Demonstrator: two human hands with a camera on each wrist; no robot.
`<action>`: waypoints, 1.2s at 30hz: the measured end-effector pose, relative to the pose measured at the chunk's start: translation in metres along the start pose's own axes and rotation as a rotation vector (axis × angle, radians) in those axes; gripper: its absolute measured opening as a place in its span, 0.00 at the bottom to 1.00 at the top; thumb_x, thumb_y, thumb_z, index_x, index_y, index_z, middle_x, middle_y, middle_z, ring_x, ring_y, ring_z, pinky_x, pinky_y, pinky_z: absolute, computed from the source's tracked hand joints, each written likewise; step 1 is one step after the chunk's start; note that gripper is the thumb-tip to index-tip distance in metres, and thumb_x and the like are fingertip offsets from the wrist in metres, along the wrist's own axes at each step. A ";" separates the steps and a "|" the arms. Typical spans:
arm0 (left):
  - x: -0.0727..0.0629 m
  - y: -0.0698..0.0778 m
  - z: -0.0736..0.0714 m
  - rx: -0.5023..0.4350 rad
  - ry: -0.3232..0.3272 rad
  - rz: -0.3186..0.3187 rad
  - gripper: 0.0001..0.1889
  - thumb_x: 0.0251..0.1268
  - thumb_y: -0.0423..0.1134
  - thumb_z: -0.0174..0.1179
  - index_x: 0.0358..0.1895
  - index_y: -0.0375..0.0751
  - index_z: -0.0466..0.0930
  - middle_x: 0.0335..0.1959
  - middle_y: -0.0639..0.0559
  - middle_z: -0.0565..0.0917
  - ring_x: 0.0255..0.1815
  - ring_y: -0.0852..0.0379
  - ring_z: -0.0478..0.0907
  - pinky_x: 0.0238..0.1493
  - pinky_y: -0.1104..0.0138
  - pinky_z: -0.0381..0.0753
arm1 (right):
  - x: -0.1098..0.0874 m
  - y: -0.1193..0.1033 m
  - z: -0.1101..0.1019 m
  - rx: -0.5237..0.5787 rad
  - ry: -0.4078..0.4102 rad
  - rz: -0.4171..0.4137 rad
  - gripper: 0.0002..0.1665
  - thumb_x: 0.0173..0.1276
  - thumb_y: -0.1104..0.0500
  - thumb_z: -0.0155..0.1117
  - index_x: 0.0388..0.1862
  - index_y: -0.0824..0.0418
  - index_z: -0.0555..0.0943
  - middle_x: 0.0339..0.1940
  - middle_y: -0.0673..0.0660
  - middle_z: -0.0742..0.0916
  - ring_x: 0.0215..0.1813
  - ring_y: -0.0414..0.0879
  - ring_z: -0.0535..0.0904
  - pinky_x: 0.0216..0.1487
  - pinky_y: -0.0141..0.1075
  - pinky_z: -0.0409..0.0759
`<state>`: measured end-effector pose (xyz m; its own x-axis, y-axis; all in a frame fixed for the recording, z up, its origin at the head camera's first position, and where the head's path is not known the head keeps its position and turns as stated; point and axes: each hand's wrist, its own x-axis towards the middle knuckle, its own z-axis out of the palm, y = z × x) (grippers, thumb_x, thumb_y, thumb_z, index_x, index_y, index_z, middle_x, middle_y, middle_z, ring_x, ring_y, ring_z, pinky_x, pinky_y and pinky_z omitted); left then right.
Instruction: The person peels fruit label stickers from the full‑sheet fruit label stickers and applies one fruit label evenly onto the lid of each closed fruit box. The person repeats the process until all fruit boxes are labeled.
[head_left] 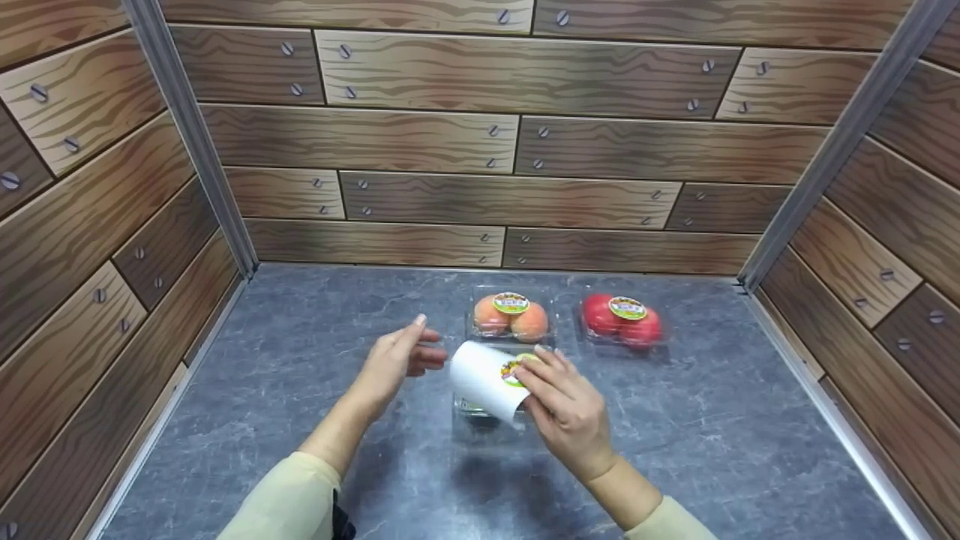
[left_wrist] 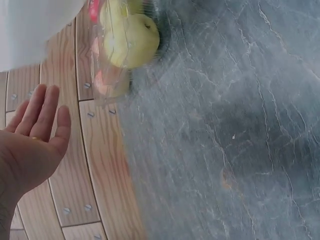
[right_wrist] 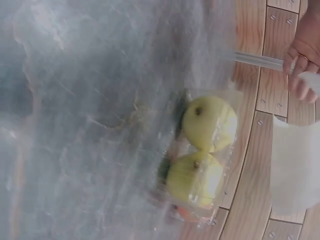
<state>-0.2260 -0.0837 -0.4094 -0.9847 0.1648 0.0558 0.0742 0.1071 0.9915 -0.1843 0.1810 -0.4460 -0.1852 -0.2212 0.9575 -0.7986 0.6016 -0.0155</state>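
My right hand (head_left: 574, 412) pinches a curved white label sheet (head_left: 480, 379), fingers over a colourful oval fruit sticker at its right side. My left hand (head_left: 394, 360) is just left of the sheet, fingers relaxed and extended; in the left wrist view its palm shows, holding nothing. Under the sheet lies a clear plastic box (head_left: 472, 409), largely hidden in the head view. Two yellow-green fruits, which look like pears (right_wrist: 210, 122), sit in it in the right wrist view. No sticker shows on that box's visible part.
Behind it a clear box of two peach-coloured fruits (head_left: 491, 315) carries an oval sticker. To its right, a box of two red fruits (head_left: 641, 330) carries a similar sticker. Wood-patterned walls (head_left: 517, 142) enclose the grey marbled tabletop (head_left: 300, 427) at back and sides.
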 end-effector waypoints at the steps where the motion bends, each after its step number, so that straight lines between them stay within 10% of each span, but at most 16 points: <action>1: 0.000 0.000 0.001 0.006 -0.020 -0.018 0.33 0.86 0.56 0.43 0.59 0.27 0.83 0.47 0.34 0.90 0.51 0.39 0.89 0.57 0.48 0.85 | 0.001 0.001 0.000 0.003 0.000 -0.010 0.13 0.78 0.56 0.67 0.47 0.63 0.93 0.49 0.59 0.93 0.53 0.62 0.90 0.68 0.48 0.80; 13: 0.001 -0.004 0.017 0.028 -0.103 -0.100 0.25 0.74 0.56 0.63 0.50 0.34 0.89 0.44 0.45 0.88 0.38 0.54 0.84 0.39 0.64 0.85 | -0.001 0.003 0.009 0.016 -0.044 -0.076 0.14 0.81 0.54 0.64 0.49 0.59 0.93 0.55 0.62 0.91 0.58 0.63 0.88 0.72 0.50 0.77; 36: 0.004 -0.011 0.023 0.027 -0.085 0.019 0.13 0.64 0.36 0.74 0.48 0.32 0.88 0.42 0.47 0.90 0.40 0.54 0.85 0.39 0.64 0.86 | -0.014 0.003 0.018 -0.065 -0.186 -0.006 0.18 0.65 0.62 0.72 0.54 0.58 0.91 0.61 0.61 0.89 0.62 0.63 0.85 0.74 0.53 0.74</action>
<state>-0.2272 -0.0618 -0.4226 -0.9662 0.2500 0.0632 0.0981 0.1294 0.9867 -0.1943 0.1722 -0.4642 -0.2877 -0.3591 0.8879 -0.7625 0.6468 0.0146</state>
